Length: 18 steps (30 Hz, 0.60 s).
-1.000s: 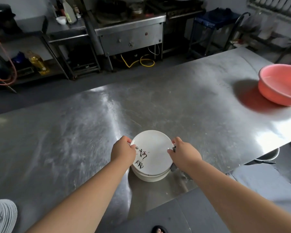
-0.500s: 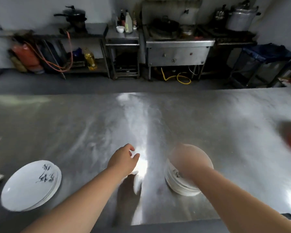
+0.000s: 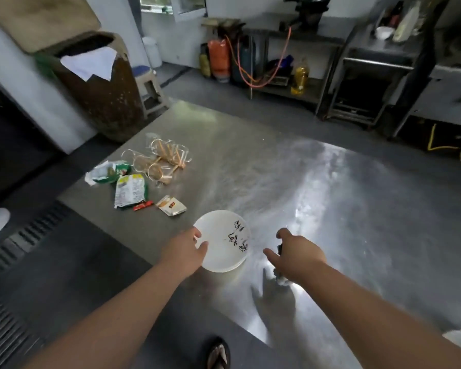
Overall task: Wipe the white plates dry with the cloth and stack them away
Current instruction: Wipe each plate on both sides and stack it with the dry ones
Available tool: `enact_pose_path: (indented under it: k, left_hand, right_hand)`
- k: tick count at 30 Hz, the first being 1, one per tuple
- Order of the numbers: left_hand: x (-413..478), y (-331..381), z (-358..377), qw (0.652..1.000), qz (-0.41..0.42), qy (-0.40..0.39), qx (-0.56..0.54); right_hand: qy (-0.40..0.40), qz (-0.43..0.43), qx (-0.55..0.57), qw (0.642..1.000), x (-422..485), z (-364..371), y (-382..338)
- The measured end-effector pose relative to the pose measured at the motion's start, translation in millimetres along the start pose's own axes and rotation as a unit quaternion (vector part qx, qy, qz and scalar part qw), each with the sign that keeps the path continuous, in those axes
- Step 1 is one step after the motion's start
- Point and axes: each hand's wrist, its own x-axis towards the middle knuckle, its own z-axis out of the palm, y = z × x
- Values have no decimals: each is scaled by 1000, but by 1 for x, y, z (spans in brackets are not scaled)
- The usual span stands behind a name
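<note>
Both hands hold: left hand (image 3: 183, 249) the black-scripted plate (image 3: 224, 241), right hand (image 3: 297, 255) the cloth (image 3: 280, 279).

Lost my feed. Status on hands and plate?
Left hand grips plate rim. Right hand holds cloth, beside plate. Wrappers, glasses lie apart, not blocking.

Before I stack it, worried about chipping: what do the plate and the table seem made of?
The plate looks like glazed white ceramic, possibly melamine: smooth, evenly white, black brush characters on top. The table looks like brushed stainless steel: grey, finely scratched, throwing back bright glare.
</note>
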Motion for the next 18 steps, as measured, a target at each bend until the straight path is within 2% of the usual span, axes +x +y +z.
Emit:
enact_pose_path:
  k: [5,11,18]
  left_hand:
    - [30,-44,-5,999,-38,-34,-9]
    - [62,-54,5,996,-2,-86,29]
    - [71,-53,14,996,12,-71,53]
  right_hand:
    - [-42,10,-16,999,32,32,-49]
    - [-40,103,-14,994,54,55,-66]
    - [-52,127,32,990,56,66,-70]
